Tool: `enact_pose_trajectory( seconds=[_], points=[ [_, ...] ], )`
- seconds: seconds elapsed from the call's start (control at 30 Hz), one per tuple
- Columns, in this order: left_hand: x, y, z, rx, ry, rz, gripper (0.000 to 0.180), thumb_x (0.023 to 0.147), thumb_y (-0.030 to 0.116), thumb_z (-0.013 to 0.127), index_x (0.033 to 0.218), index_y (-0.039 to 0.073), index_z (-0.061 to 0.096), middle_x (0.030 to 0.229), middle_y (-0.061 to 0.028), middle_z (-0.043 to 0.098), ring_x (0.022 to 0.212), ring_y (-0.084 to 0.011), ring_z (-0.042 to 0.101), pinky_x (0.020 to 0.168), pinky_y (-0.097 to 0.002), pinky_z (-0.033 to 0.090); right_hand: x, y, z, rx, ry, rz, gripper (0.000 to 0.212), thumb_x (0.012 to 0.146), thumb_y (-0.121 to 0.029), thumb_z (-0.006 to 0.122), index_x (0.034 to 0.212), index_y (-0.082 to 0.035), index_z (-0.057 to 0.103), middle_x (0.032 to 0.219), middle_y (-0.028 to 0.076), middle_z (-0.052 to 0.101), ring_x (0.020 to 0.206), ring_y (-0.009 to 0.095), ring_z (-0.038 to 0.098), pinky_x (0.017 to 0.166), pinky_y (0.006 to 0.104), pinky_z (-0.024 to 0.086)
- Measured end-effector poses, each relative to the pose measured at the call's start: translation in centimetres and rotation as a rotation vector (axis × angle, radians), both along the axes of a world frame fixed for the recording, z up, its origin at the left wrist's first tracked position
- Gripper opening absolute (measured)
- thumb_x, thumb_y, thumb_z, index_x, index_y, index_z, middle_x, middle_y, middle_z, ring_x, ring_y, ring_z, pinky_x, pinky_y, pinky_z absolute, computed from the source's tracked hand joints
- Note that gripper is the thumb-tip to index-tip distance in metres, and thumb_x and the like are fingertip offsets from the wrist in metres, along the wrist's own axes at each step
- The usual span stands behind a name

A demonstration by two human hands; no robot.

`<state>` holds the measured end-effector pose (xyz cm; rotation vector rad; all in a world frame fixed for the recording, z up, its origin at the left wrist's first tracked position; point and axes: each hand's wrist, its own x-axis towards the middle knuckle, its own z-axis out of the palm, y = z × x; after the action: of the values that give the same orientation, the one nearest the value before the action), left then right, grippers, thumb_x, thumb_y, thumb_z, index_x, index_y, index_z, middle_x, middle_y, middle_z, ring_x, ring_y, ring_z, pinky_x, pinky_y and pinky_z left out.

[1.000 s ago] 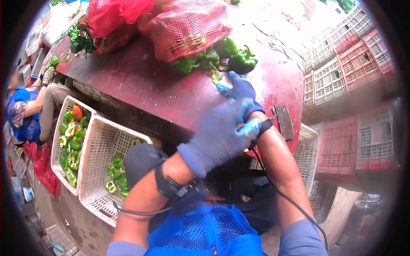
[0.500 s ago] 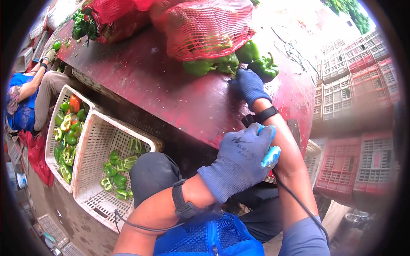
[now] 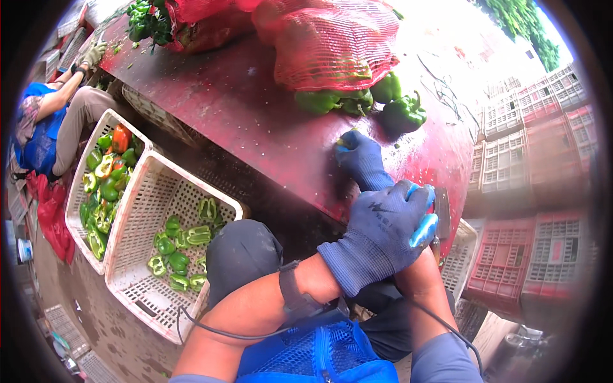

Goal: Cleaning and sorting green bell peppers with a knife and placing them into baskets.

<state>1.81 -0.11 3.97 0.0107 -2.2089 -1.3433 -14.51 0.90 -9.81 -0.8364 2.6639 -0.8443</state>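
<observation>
whole peppers (image 3: pixel 403 115) remain by red bag (image 3: pixel 332 48), cut peppers (image 3: pixel 198 235) lower-left; what left hand (image 3: pixel 388 225) or right hand (image 3: pixel 361 158) holds, i cannot tell.

Right hand (image 3: pixel 362 158) over table (image 3: pixel 211 89), near edge. Left hand (image 3: pixel 388 226) crossed over right wrist, bodyward. Beyond right hand: loose peppers (image 3: pixel 404 115), then mesh sack (image 3: pixel 335 48). Left of both hands: two crates side by side, nearer crate (image 3: pixel 153 198) holding pepper pieces (image 3: pixel 179 262). Right: stacked crates (image 3: pixel 507 159).

Dark zigzag mark (image 3: pixel 379 207), small blurred print (image 3: pixel 385 222) beneath, both on blue left glove (image 3: pixel 373 237)
</observation>
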Motion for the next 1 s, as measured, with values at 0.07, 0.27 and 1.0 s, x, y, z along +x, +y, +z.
enact_pose_trajectory(
  seconds=[0.07, 0.27, 1.0],
  points=[
    [0.2, -0.2, 0.0, -0.03, 0.025, 0.034, 0.036, 0.084, 0.025, 0.07, 0.112, 0.004, 0.062, 0.094, -0.0151, 0.063, 0.08, -0.0329, 0.065, 0.068, -0.0423, 0.052, -0.3, -0.7, 0.1, -0.024, 0.077, -0.029, 0.029, 0.082, -0.025, 0.074, 0.101, -0.005, 0.069, 0.091, 0.016, 0.072, 0.085, 0.029, 0.071, 0.08, 0.0382, 0.055],
    [-0.3, 0.4, -0.3, -0.071, 0.09, 0.065, 0.031, 0.085, 0.028, 0.067, 0.106, 0.007, 0.058, 0.091, -0.0096, 0.063, 0.079, -0.0261, 0.066, 0.064, -0.0411, 0.05, -2.5, 0.1, 2.0, 0.187, 0.281, -0.144, 0.044, 0.081, -0.041, 0.075, 0.108, -0.008, 0.068, 0.099, 0.018, 0.07, 0.094, 0.036, 0.067, 0.087, 0.0454, 0.052],
    [-0.5, 0.0, 0.0, -0.057, 0.078, 0.072, 0.034, 0.083, 0.024, 0.07, 0.109, 0.002, 0.062, 0.093, -0.0165, 0.064, 0.082, -0.0309, 0.066, 0.068, -0.0411, 0.053, 0.6, -6.0, 1.3, -0.057, 0.059, 0.051, 0.038, 0.079, -0.039, 0.069, 0.099, -0.007, 0.069, 0.089, 0.021, 0.07, 0.084, 0.042, 0.068, 0.078, 0.0474, 0.054]
  ],
)
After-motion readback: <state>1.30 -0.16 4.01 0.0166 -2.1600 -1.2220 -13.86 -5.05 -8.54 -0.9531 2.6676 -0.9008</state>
